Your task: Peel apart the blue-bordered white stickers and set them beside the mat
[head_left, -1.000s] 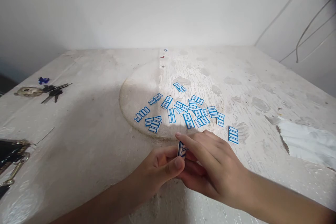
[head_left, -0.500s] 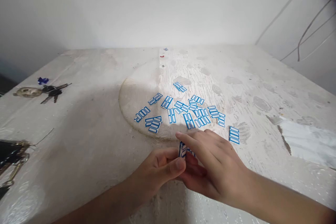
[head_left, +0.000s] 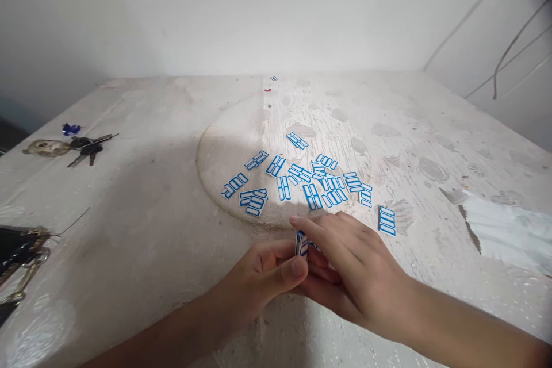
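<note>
A small stack of blue-and-white cards (head_left: 301, 245) stands on edge between my two hands, low in the middle of the view. My left hand (head_left: 269, 276) is closed on its near left side, thumb in front. From the right, my right hand (head_left: 353, 267) curls round the same stack, its index finger stretched over the top; more blue-marked edges show behind that finger. My fingers hide most of the stack. Just beyond, small white cards with blue outlined bars (head_left: 311, 196) lie loosely scattered, some overlapping. One card (head_left: 387, 221) rests apart, right of my right hand.
The table (head_left: 150, 253) has a clear plastic cover with a round stain. Keys (head_left: 88, 146) and a blue wrapper (head_left: 71, 129) lie at left, a black item with metal clasp (head_left: 21, 247) nearer. A torn white patch (head_left: 504, 230) is at right; a wall (head_left: 267, 17) stands behind.
The view has shifted slightly. Both hands keep nearly the same hold on the stack, and the scattered cards lie as before.
</note>
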Motion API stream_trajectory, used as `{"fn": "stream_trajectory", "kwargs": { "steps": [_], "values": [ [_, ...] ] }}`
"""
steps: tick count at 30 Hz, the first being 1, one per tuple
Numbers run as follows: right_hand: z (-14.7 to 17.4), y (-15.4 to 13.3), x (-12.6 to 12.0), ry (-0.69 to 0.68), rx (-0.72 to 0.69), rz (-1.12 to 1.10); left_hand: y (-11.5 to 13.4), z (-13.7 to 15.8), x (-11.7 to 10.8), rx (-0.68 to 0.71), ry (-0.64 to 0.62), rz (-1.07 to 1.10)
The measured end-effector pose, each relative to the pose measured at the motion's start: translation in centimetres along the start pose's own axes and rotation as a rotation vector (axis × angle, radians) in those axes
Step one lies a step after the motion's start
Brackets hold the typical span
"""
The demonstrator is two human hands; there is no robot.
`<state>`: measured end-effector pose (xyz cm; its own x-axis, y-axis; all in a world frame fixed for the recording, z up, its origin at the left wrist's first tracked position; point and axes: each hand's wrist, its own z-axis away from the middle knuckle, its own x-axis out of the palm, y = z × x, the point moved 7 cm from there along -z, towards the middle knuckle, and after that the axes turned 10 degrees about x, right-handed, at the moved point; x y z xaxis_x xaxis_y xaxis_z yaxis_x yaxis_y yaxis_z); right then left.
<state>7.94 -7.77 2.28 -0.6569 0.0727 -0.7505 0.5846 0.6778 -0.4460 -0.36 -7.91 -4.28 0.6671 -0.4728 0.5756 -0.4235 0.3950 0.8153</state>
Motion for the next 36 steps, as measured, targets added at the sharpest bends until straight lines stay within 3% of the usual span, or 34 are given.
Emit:
{"fn": "stream_trajectory", "kwargs": {
  "steps": [19, 29, 36],
  "values": [
    [-0.2, 0.9, 0.6, -0.102, 0.091, -0.188, -0.1, -0.1, -0.2, -0.046, 0.026, 0.068],
    [0.5, 1.7, 1.5, -0.315, 0.327, -0.389, -0.3, 0.0, -0.3, -0.080, 0.033, 0.065],
    [0.5, 1.9, 1.6, -0.317, 0.344, -0.422, -0.6, 0.0, -0.2, -0.072, 0.005, 0.035]
  ]
}}
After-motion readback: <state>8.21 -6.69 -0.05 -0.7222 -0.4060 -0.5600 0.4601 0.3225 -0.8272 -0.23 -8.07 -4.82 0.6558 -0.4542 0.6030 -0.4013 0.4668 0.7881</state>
